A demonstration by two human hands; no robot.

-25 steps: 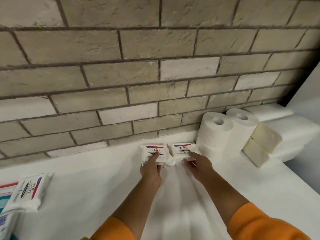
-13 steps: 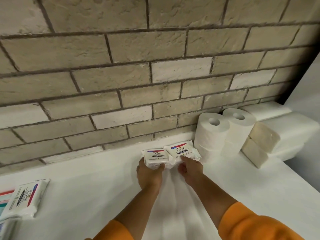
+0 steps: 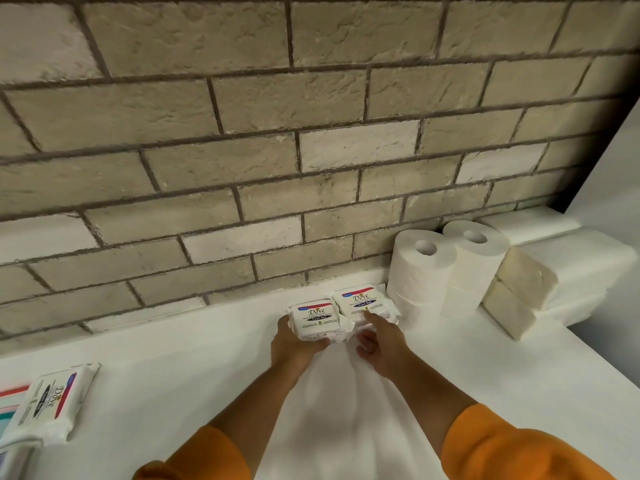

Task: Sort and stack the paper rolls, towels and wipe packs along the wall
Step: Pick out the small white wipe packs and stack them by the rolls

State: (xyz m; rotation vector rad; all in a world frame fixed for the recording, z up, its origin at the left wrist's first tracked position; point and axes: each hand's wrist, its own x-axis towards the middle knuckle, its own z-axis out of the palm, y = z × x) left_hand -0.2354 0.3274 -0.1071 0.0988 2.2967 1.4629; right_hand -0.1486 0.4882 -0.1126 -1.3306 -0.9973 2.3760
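Two white Dove wipe packs [image 3: 346,315] flat, side by side at wall, beside upright paper rolls [image 3: 446,268], stacked towels [image 3: 519,292].

- The place looks like a home or a staged household corner; which room cannot be told.
- A brick wall [image 3: 242,161] of rough beige and pale blocks with dark joints fills the far side, a decorative indoor finish.
- A plain white table [image 3: 156,368] runs along its foot, and a white surface closes the right corner.
- The goods are household supplies: toilet paper rolls [image 3: 446,268] stand against the wall, folded paper towels [image 3: 519,292] are stacked to their right, and Dove wipe packs [image 3: 341,313] lie to their left.
- More wipe packs [image 3: 48,407] lie at the near left edge.
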